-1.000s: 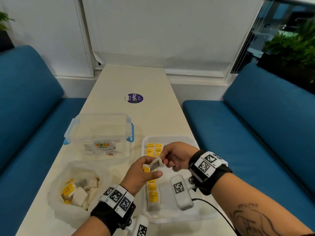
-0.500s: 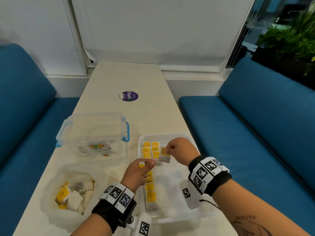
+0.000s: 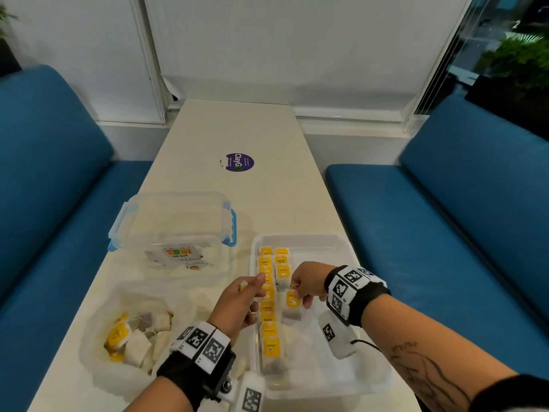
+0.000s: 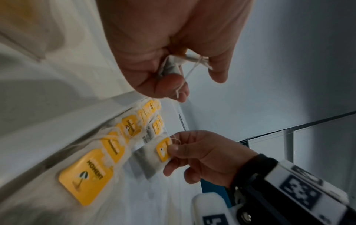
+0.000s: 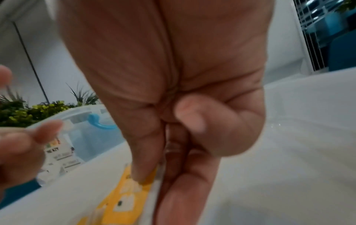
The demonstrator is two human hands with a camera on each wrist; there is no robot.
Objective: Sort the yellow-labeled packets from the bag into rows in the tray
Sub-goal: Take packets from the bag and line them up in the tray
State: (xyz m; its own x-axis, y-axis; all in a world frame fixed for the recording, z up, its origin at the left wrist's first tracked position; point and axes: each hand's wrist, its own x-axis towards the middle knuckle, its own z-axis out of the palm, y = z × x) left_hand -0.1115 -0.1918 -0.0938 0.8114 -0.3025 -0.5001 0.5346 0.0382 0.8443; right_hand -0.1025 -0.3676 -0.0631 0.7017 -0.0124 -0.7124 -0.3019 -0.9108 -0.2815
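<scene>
- Head view: since half a second ago the right hand (image 3: 309, 282) has drawn back from the tray's (image 3: 341, 382) far end, pinching a yellow-labeled packet (image 3: 292, 304) in the second row; the bag (image 3: 98, 367) lies by the table's (image 3: 237, 129) near left corner.
- Left wrist view: the left hand (image 4: 173, 50), its grip curled, holds another packet (image 4: 169, 67).
- Right wrist view: fingertips (image 5: 140, 172) press the yellow label (image 5: 119, 202).

Right hand (image 5: 173, 106) fills the right wrist view — the packet (image 5: 119, 202) under it runs off the bottom edge, print smeared. Left hand (image 4: 173, 53) swallows most of its tea bag (image 4: 169, 68) — label hidden.
</scene>
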